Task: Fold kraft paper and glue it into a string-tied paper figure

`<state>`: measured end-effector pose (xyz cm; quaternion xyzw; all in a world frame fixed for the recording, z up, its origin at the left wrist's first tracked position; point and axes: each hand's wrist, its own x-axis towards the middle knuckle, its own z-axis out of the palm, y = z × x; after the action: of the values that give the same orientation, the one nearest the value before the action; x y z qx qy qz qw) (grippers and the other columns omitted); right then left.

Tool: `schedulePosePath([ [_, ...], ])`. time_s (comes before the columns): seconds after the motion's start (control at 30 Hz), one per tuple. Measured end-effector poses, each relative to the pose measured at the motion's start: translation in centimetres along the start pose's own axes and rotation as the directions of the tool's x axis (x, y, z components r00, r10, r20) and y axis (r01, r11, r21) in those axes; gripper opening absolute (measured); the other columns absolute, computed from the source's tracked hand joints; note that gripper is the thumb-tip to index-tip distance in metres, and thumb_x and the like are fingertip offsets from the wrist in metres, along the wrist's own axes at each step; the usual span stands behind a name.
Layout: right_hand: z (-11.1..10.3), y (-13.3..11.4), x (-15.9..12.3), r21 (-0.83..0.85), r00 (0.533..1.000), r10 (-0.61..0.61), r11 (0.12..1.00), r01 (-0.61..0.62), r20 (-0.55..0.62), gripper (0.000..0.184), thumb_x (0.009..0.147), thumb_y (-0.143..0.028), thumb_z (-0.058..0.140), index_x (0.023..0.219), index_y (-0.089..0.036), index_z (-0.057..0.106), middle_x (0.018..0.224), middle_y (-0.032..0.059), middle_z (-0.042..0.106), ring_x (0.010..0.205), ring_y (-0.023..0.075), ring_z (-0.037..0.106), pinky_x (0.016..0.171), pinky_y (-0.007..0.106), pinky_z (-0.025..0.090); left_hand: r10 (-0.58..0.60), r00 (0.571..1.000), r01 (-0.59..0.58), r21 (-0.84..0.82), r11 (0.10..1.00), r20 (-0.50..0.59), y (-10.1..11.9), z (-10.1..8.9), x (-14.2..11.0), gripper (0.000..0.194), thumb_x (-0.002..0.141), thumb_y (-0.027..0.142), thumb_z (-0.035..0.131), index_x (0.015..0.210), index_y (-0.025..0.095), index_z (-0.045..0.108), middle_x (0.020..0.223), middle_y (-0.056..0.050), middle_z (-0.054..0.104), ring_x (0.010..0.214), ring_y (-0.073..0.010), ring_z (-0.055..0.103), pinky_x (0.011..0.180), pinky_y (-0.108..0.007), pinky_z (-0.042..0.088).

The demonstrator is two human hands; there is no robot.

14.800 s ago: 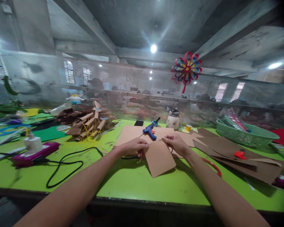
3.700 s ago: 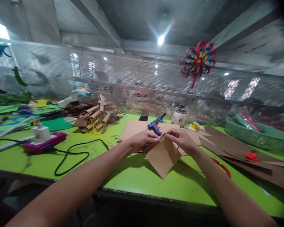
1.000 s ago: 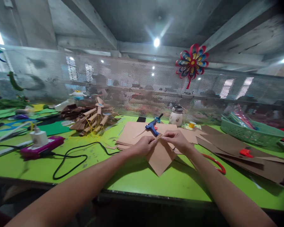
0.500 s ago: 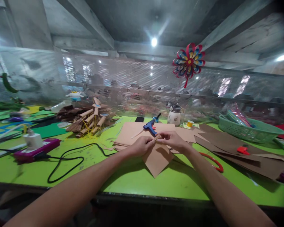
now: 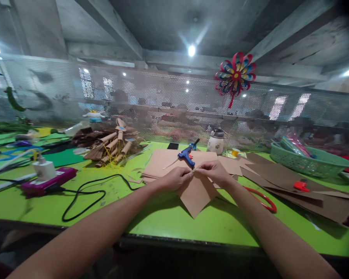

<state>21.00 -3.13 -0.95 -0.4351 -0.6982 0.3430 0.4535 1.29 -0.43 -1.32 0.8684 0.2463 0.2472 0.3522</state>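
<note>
Between my hands is a sheet of tan paper (image 5: 195,197), one corner pointing down toward me over the green table. My left hand (image 5: 177,178) pinches its upper edge from the left. My right hand (image 5: 215,172) pinches the same edge from the right, fingertips close to the left ones. The edge looks rolled or folded where the fingers meet, though they partly hide it. Just beyond my fingertips lies a blue glue gun (image 5: 186,155), on a stack of tan paper (image 5: 159,161).
Rolled brown paper pieces with yellow string (image 5: 112,145) lie at back left. A purple power strip (image 5: 49,182) trails a black cable (image 5: 84,193). At right are brown sheets (image 5: 279,178), red-handled scissors (image 5: 263,199) and a green basket (image 5: 317,159). A pale jar (image 5: 215,143) stands behind.
My right fingers have drawn in lower and closer to my left ones at the paper's upper edge. The whole view has shifted slightly; the paper stays held.
</note>
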Motion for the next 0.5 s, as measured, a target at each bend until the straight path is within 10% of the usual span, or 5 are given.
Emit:
schedulePosePath([
  [0.5,0.58,0.72,0.21,0.023,1.0,-0.004,1.0,0.004,0.025,0.03,0.067,-0.04,0.07,0.079,-0.014,0.064,0.069,0.0006,0.06,0.062,0.0114,0.05,0.057,0.023,0.038,0.004,1.0,-0.001,0.112,0.994,-0.029,-0.31,0.24,0.17,0.04,0.087,0.043,0.035,0.084,0.012,0.06,0.076,-0.005,0.058,0.069,-0.0156,0.05,0.061,-0.024,0.037],
])
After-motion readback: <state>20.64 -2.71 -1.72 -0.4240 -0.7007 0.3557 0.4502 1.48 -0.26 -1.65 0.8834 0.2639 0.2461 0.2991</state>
